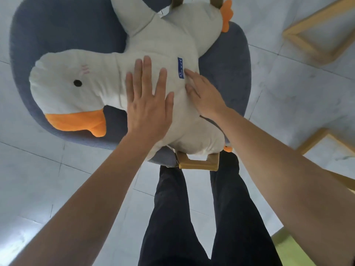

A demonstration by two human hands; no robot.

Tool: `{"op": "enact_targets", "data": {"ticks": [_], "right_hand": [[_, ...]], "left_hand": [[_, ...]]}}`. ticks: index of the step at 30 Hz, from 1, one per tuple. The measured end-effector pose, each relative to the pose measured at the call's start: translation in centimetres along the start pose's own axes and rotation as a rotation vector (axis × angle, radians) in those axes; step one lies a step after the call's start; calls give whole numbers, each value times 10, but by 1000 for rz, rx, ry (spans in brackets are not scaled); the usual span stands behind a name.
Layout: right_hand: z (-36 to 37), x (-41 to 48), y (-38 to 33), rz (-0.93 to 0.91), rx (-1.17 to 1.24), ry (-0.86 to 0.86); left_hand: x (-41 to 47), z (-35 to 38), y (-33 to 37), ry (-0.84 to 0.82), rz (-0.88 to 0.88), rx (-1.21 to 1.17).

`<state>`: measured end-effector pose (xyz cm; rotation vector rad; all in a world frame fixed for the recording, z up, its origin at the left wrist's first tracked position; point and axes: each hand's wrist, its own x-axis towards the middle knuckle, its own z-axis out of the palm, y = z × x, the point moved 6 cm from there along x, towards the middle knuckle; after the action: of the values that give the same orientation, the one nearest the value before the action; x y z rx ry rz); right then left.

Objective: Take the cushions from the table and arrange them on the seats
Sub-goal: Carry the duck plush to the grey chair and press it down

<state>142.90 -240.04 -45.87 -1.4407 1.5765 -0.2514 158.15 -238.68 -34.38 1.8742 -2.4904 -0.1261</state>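
Note:
A big white duck-shaped cushion with an orange beak and a small blue label lies across the blue-grey padded chair below me. Its head points left and its orange feet stick out at the far and near right. My left hand lies flat on the duck's body with the fingers straight and spread. My right hand rests on the body just right of the label, fingers straight and pressing into the fabric. Neither hand grips anything.
The chair's wooden frame shows at its near edge, right in front of my legs. Light wooden furniture frames stand on the pale tiled floor to the right. A green surface shows at the bottom right.

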Motion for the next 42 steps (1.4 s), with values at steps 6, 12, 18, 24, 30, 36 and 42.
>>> {"op": "enact_targets", "data": {"ticks": [6,12,18,24,30,36,42], "right_hand": [[-15,38,-10,67,52,177],[-27,98,-85,-264,-229,222],[-42,145,-44,-305,-580,-79],[-68,155,16,33,-484,4],[-66,142,16,344,124,176],[21,16,5,-31,68,14],[58,-74,65,74,-108,-244]], "left_hand": [[47,32,-48,-134,-151,126],[31,40,-44,-19,-134,135],[25,47,-55,54,-112,95],[24,47,-57,74,-102,93],[28,46,-57,55,-133,90],[32,49,-53,45,-132,98],[20,41,-37,-6,-111,99]]}}
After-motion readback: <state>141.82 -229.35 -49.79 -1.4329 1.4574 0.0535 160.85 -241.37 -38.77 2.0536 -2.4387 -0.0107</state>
